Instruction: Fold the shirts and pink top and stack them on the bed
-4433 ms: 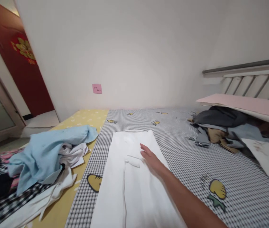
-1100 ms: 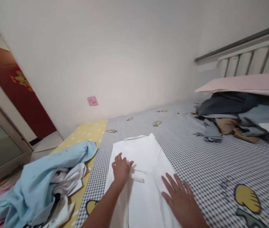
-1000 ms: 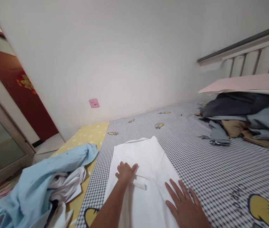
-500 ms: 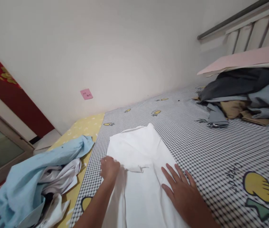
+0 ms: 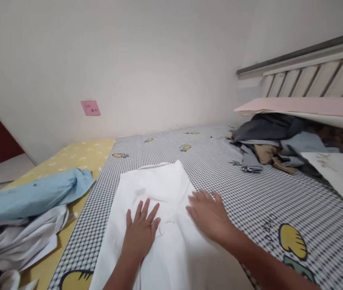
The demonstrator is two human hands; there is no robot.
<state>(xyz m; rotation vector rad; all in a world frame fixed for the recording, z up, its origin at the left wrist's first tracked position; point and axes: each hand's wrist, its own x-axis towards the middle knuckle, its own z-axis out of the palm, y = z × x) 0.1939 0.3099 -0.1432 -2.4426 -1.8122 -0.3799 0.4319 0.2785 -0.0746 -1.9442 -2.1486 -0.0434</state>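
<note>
A white garment (image 5: 171, 245), partly folded, lies lengthwise on the checked bedsheet (image 5: 238, 209). Flat on its left half rests my left hand (image 5: 141, 231), fingers spread, with nothing held. My right hand (image 5: 209, 213) is at the garment's right edge, palm down and slightly blurred, its fingers stretched out over the cloth and holding nothing. Small wrinkles show in the fabric between the hands. The garment's lower end runs out of view at the bottom.
At left, a light blue garment (image 5: 38, 195) and greyish-white clothes (image 5: 29, 237) lie on yellow cloth (image 5: 89, 155). Dark clothes (image 5: 268, 129) are heaped at right beneath a pink board (image 5: 304, 105). A white wall (image 5: 147, 68) with a pink note (image 5: 90, 108) closes the far side.
My left hand has gone from closed at the garment's left edge to spread flat on it. My right hand has moved up along the right edge. The view has turned to the right.
</note>
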